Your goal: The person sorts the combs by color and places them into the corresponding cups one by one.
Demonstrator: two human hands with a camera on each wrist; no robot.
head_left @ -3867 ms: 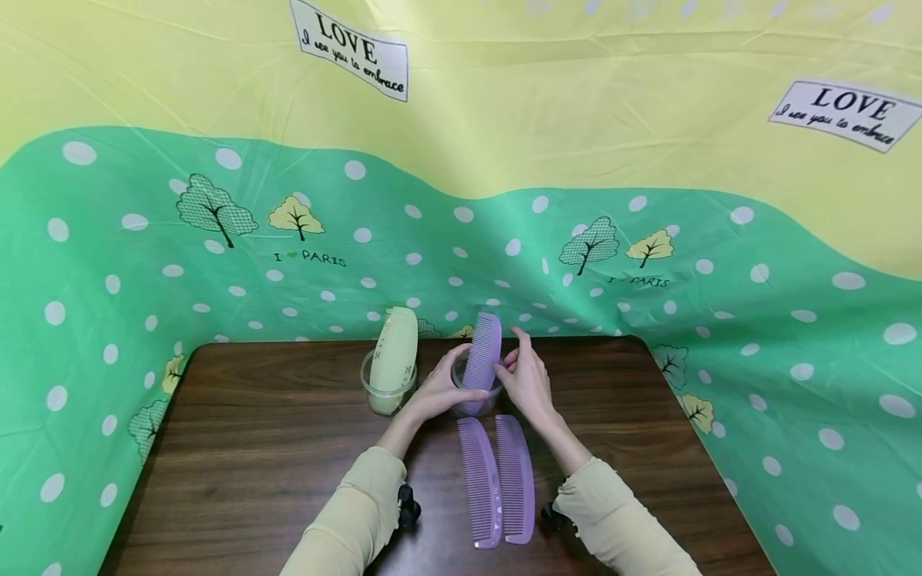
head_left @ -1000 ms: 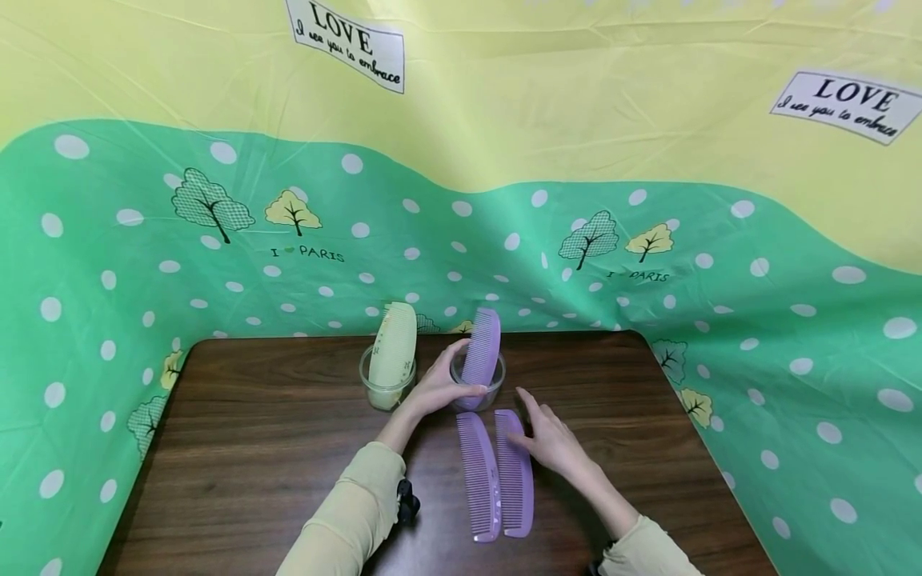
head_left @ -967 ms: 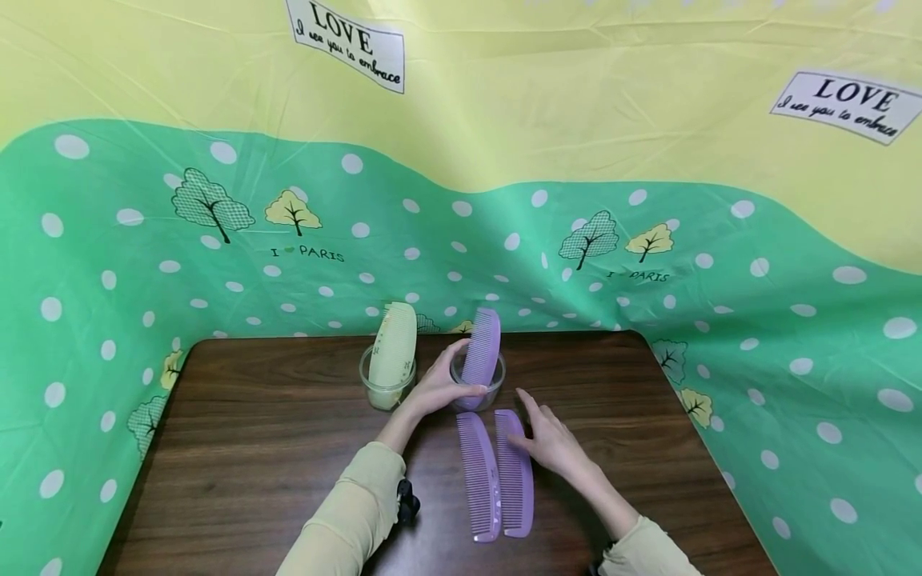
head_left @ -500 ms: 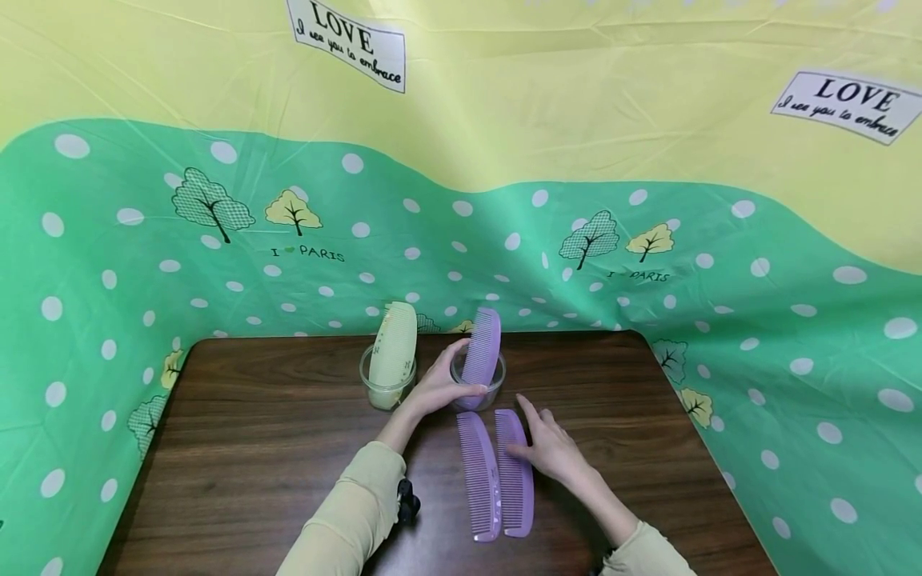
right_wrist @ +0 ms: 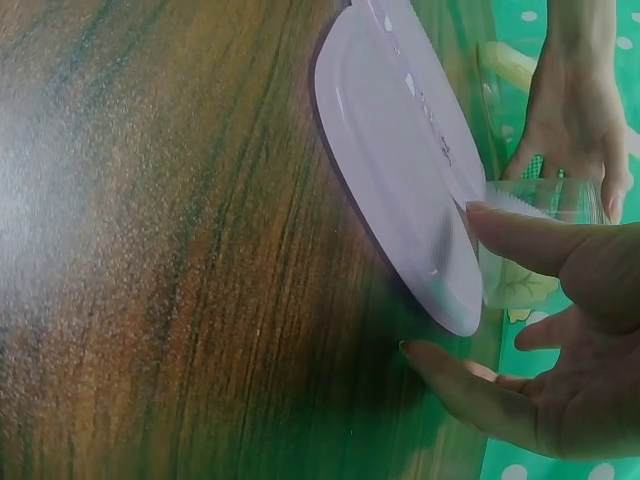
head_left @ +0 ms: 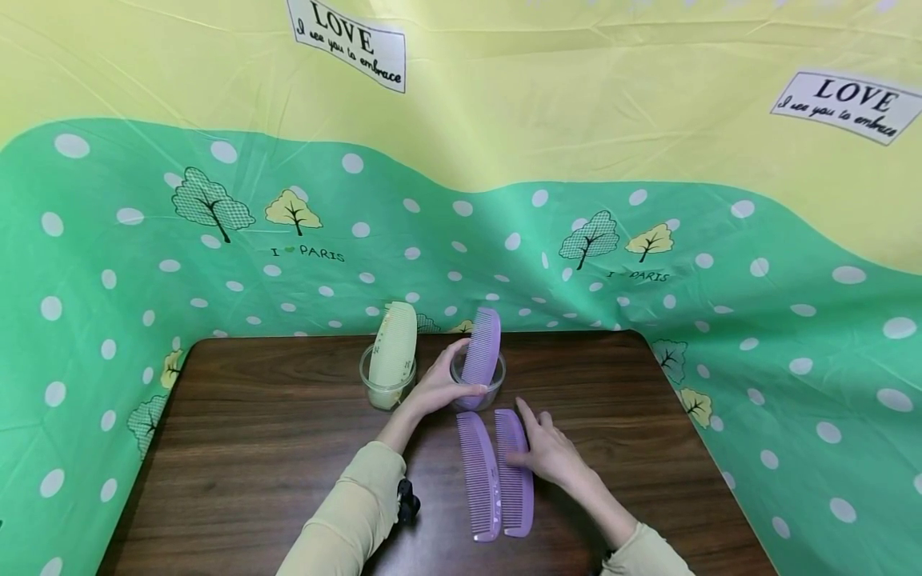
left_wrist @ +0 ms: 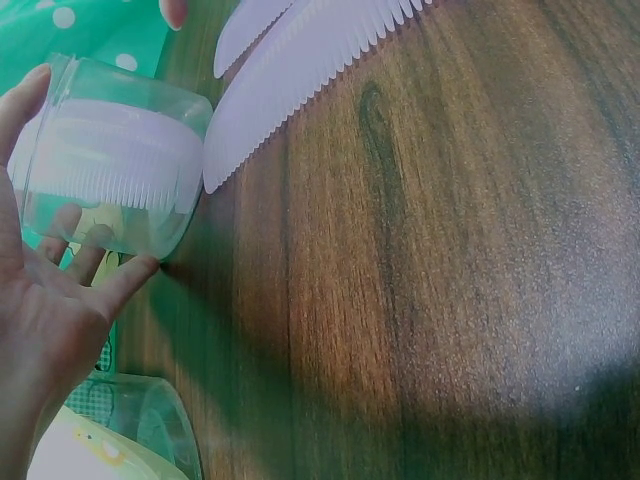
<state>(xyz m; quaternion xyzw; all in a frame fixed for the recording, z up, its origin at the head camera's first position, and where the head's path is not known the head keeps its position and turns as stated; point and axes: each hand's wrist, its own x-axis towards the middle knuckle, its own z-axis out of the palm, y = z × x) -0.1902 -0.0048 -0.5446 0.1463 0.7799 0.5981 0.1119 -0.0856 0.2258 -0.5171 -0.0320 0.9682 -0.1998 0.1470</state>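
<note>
My left hand (head_left: 435,387) holds a clear plastic cup (head_left: 494,394), its thumb and fingers round the side. A purple comb (head_left: 484,340) stands tilted in that cup; the left wrist view shows its teeth (left_wrist: 110,185) through the wall. Two more purple combs lie side by side on the table: a left comb (head_left: 479,484) with a decorated spine and a plain right comb (head_left: 518,500). Over the right comb's far end is my right hand (head_left: 553,453), thumb and forefinger spread at either side. In the right wrist view, a gap shows between its forefinger (right_wrist: 450,385) and the comb.
Left of my left hand, another clear cup (head_left: 378,398) holds pale green combs (head_left: 393,356), leaning. The brown wooden table (head_left: 274,448) ends at a green and yellow printed cloth (head_left: 461,240) behind and along both sides.
My right hand has left the purple comb in the cup and come back over the right comb on the table, edging slightly nearer since. My left hand stays on the cup.
</note>
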